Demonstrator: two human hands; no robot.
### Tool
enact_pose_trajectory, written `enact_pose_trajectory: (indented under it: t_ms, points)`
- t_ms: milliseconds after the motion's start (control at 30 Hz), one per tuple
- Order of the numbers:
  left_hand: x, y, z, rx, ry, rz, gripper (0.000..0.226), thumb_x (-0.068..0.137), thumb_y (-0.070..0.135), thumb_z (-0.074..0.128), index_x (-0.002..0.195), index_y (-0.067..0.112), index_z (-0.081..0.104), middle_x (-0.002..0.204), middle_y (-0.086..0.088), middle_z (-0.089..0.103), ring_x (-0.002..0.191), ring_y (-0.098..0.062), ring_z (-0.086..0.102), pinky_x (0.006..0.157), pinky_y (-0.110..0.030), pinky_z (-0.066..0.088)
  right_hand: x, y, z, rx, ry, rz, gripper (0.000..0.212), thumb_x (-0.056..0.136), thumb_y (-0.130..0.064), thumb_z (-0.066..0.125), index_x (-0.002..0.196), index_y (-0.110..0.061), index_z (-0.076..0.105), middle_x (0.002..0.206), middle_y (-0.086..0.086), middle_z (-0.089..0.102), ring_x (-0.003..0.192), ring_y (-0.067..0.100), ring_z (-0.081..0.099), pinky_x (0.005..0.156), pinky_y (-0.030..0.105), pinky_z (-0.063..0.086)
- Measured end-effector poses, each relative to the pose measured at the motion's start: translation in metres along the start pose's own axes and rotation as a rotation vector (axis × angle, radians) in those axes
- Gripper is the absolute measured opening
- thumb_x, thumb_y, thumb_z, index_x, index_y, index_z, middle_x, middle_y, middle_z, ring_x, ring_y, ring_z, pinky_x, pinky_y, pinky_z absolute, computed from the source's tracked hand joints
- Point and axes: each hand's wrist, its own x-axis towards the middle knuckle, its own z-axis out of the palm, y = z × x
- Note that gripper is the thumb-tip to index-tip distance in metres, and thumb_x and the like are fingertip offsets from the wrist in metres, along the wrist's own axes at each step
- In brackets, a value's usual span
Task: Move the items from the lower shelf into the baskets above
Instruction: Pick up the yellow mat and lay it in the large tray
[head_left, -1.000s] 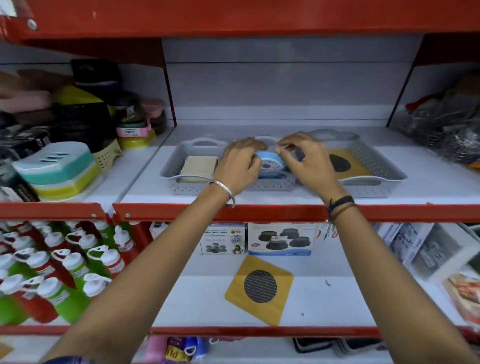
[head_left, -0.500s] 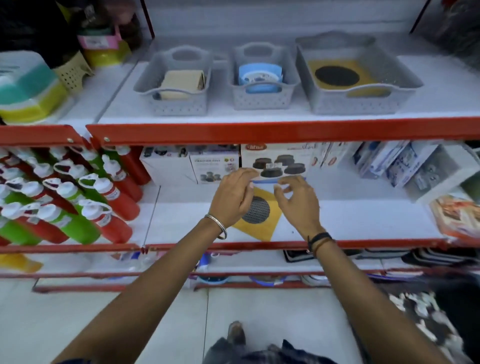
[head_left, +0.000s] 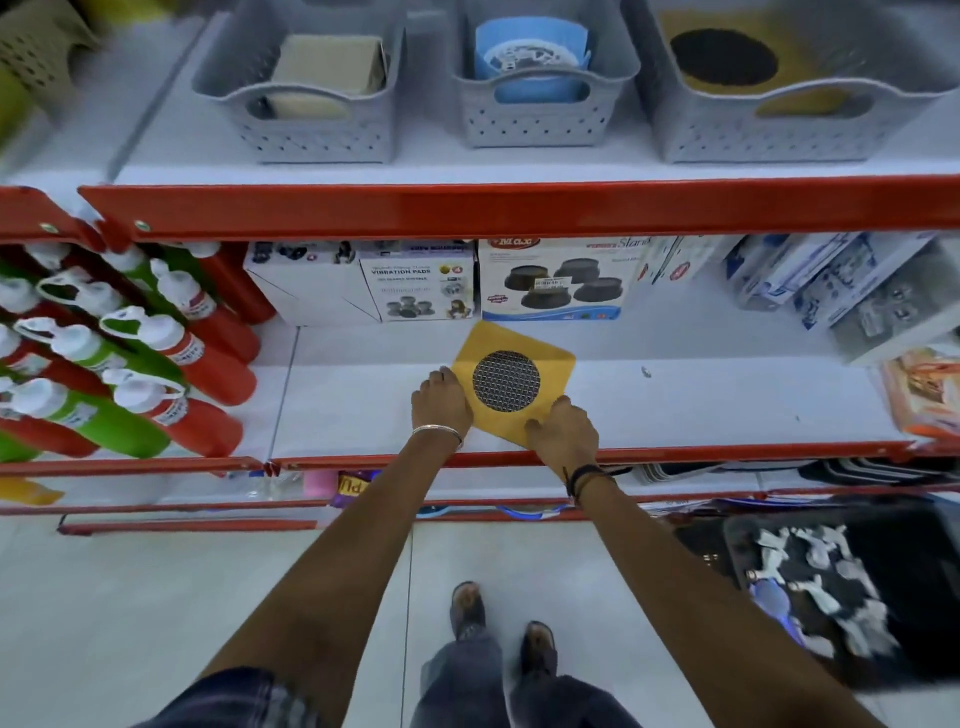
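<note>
On the lower shelf (head_left: 675, 405), the left hand (head_left: 441, 408) and right hand (head_left: 563, 434) both rest on the near corners of a yellow square packet (head_left: 511, 340) with a round mesh disc, fingers curled over its edges; whether either truly pinches it I cannot tell. Above, three grey baskets stand apart: the left basket (head_left: 311, 135), the middle basket (head_left: 535, 124), and the right basket (head_left: 769, 140) holding a similar yellow packet.

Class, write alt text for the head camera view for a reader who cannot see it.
Both hands, left hand and right hand, rest on a yellow square mat with a round mesh centre lying on the lower shelf. Above, three grey baskets already hold items, the right one a matching mat.
</note>
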Motion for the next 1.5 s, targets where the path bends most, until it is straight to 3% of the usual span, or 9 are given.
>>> enact_pose_trajectory:
  t_ms: [167, 467, 600, 733, 933, 1100, 1267, 1367, 1500]
  points:
    - [0.007, -0.005, -0.006, -0.299, -0.048, -0.098, 0.04, 0.086, 0.015, 0.059, 0.115, -0.012, 0.052, 0.125, -0.029, 0.049, 0.115, -0.043, 0.049, 0.097, -0.043, 0.042, 0.016, 0.008, -0.012, 0.394, 0.0, 0.232, 0.029, 0.076, -0.012, 0.059, 0.061, -0.016, 0.035, 0.086, 0.011, 0.05, 0.081, 0.027, 0.05, 0.07, 0.033, 0.039]
    - [-0.049, -0.019, -0.018, -0.653, 0.003, 0.13, 0.031, 0.083, 0.009, 0.065, 0.09, 0.008, 0.035, 0.074, -0.007, 0.047, 0.073, -0.021, 0.045, 0.062, -0.029, 0.033, -0.005, 0.044, -0.031, 0.542, 0.048, -0.075, 0.019, 0.081, -0.013, 0.068, 0.087, -0.006, 0.052, 0.086, 0.013, 0.059, 0.081, 0.024, 0.056, 0.081, 0.045, 0.051]
    - [-0.081, -0.028, -0.023, -0.71, 0.123, 0.253, 0.026, 0.086, 0.008, 0.063, 0.088, 0.01, 0.036, 0.068, -0.003, 0.046, 0.067, -0.019, 0.045, 0.052, -0.027, 0.032, -0.023, 0.051, -0.057, 0.502, 0.081, -0.311, 0.022, 0.082, -0.013, 0.069, 0.091, 0.002, 0.055, 0.081, 0.01, 0.061, 0.071, 0.02, 0.056, 0.065, 0.027, 0.047]
    - [-0.114, -0.014, -0.043, -0.777, 0.251, 0.35, 0.021, 0.088, 0.013, 0.061, 0.089, 0.013, 0.041, 0.075, -0.017, 0.063, 0.068, -0.029, 0.062, 0.059, -0.032, 0.048, -0.045, 0.042, -0.111, 0.524, 0.134, -0.526, 0.017, 0.083, -0.012, 0.068, 0.095, -0.011, 0.055, 0.082, 0.001, 0.065, 0.076, 0.012, 0.061, 0.061, 0.006, 0.046]
    - [-0.135, 0.037, -0.113, -0.858, 0.546, 0.493, 0.015, 0.085, 0.023, 0.058, 0.093, 0.024, 0.046, 0.08, 0.012, 0.062, 0.073, 0.006, 0.062, 0.062, -0.011, 0.047, -0.067, 0.018, -0.2, 0.549, 0.282, -0.769, 0.018, 0.085, -0.014, 0.065, 0.097, -0.016, 0.052, 0.082, -0.014, 0.061, 0.072, -0.013, 0.058, 0.062, 0.004, 0.044]
    - [-0.136, 0.098, -0.179, -1.092, 0.612, 0.561, 0.012, 0.081, 0.032, 0.061, 0.088, 0.034, 0.052, 0.08, 0.008, 0.059, 0.073, -0.003, 0.059, 0.065, -0.022, 0.051, -0.068, 0.006, -0.268, 0.644, 0.427, -0.891, 0.018, 0.087, -0.018, 0.064, 0.101, -0.02, 0.053, 0.084, -0.003, 0.062, 0.074, 0.005, 0.057, 0.061, 0.015, 0.048]
    - [-0.111, 0.162, -0.231, -1.109, 0.597, 0.544, 0.022, 0.09, 0.009, 0.058, 0.111, 0.012, 0.062, 0.092, 0.0, 0.061, 0.086, -0.011, 0.059, 0.076, -0.022, 0.051, -0.04, -0.008, -0.324, 0.694, 0.549, -0.831, 0.024, 0.088, -0.018, 0.062, 0.111, -0.011, 0.059, 0.08, -0.013, 0.057, 0.072, 0.004, 0.053, 0.061, 0.01, 0.046]
    - [-0.087, 0.199, -0.255, -1.003, 0.512, 0.465, 0.035, 0.092, 0.005, 0.052, 0.126, -0.003, 0.052, 0.101, -0.003, 0.057, 0.098, -0.016, 0.054, 0.088, -0.024, 0.048, -0.008, -0.015, -0.354, 0.658, 0.596, -0.748, 0.023, 0.089, -0.02, 0.06, 0.104, -0.003, 0.063, 0.072, -0.004, 0.055, 0.07, 0.013, 0.052, 0.065, 0.026, 0.042]
    - [-0.059, 0.235, -0.265, -0.83, 0.408, 0.352, 0.019, 0.084, 0.016, 0.057, 0.099, 0.01, 0.067, 0.106, -0.018, 0.067, 0.101, -0.03, 0.062, 0.096, -0.039, 0.05, 0.029, -0.02, -0.382, 0.577, 0.589, -0.619, 0.022, 0.086, -0.018, 0.057, 0.091, 0.0, 0.068, 0.081, 0.011, 0.061, 0.079, 0.02, 0.054, 0.069, 0.024, 0.036]
